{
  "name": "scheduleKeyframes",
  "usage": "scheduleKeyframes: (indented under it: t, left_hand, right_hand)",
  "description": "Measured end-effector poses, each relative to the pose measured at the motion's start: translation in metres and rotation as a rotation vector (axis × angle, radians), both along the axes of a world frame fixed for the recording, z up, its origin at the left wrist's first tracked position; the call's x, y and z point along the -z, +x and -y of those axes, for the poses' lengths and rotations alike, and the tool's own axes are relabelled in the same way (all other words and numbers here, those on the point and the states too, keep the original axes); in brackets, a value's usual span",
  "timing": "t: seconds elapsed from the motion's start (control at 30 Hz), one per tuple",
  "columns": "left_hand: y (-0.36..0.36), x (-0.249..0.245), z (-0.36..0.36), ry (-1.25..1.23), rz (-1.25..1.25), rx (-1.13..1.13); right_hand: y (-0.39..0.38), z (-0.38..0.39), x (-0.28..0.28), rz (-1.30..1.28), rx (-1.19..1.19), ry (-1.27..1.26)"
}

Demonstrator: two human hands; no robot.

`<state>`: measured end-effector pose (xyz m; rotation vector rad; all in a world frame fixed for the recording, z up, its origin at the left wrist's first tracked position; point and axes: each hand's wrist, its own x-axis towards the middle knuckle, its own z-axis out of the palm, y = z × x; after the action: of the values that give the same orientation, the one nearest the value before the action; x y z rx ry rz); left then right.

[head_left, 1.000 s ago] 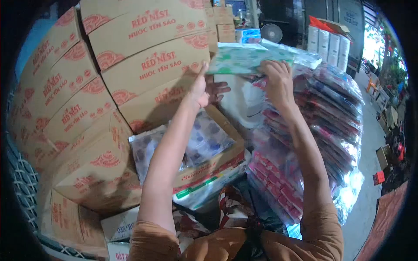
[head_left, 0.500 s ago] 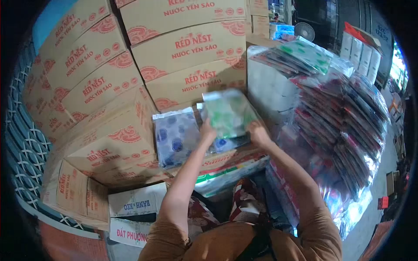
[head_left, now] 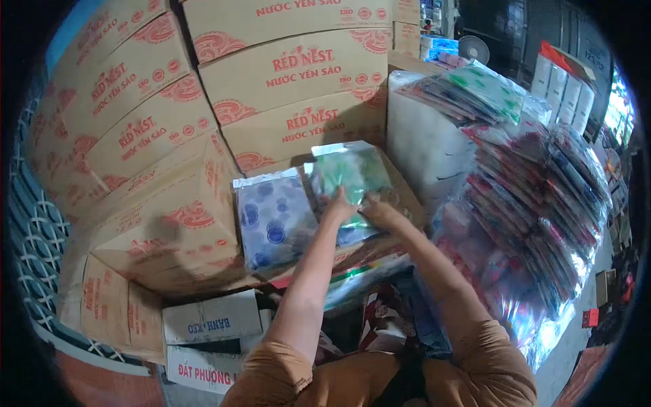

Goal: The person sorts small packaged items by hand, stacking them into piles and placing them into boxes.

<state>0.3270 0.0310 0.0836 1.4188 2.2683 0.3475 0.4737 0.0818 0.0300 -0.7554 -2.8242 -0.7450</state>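
A clear plastic packet with a green pattern (head_left: 352,166) lies on top of a blue-patterned packet (head_left: 356,234), which shows along its lower edge. My left hand (head_left: 337,207) rests on the lower part of the green packet, its fingers apart. Close beside it, my right hand (head_left: 382,212) has its fingers curled at the packet's lower right part; the fingertips are partly blurred. Left of these, another packet with blue circles (head_left: 274,220) lies flat on the same cardboard box (head_left: 407,197).
Red Nest cartons (head_left: 305,81) are stacked behind and to the left. At right stands a large pile of plastic-wrapped packets (head_left: 515,197), with a green-patterned packet (head_left: 485,88) on top. A white carton (head_left: 210,325) sits low at left, near a metal lattice gate (head_left: 47,251).
The green packet has come down flat onto the blue one. Both hands have moved from its sides toward each other, over its lower middle. The view has shifted slightly.
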Motion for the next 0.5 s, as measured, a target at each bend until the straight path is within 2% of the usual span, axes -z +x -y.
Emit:
scheduleKeyframes:
  t: [0.03,0.07,0.13,0.2,0.27,0.3,0.33,0.4,0.43,0.47,0.5]
  left_hand:
    - [-0.004,0.022,-0.004,0.038,-0.021,0.043]
    - [-0.004,0.032,-0.005,0.078,-0.045,0.097]
    - [-0.004,0.022,0.005,0.07,0.085,0.125]
    - [-0.035,0.095,-0.033,0.289,0.163,0.233]
    - [-0.012,0.038,-0.002,0.195,0.081,0.217]
    - [-0.009,0.031,0.004,0.153,-0.016,0.212]
    - [-0.005,0.022,0.006,0.123,-0.11,0.192]
    - [0.005,-0.003,0.015,0.046,-0.17,0.082]
    - [0.006,-0.013,0.015,0.091,-0.126,0.045]
    - [0.008,-0.025,0.017,0.097,-0.134,0.055]
    - [0.012,-0.039,0.022,0.21,-0.257,0.041]
  right_hand:
    - [0.008,0.037,-0.022,-0.471,0.055,-0.104]
    - [-0.004,-0.02,0.031,-0.157,-0.349,0.169]
    - [-0.003,0.003,0.001,-0.22,-0.269,-0.34]
    - [-0.005,0.006,-0.008,-0.203,-0.153,-0.519]
    - [-0.008,-0.003,0.006,-0.152,-0.254,-0.402]
    - [-0.013,-0.029,0.078,-0.181,-0.199,-0.39]
    - [-0.045,-0.071,0.124,-0.407,-0.101,-0.46]
    - [-0.029,-0.033,0.067,-0.516,0.078,-0.136]
    - [-0.029,-0.054,0.067,-0.594,0.027,-0.646]
    - [0.005,-0.003,-0.005,-0.605,0.031,-0.637]
    - [0.03,0.061,-0.087,-0.516,0.289,-0.118]
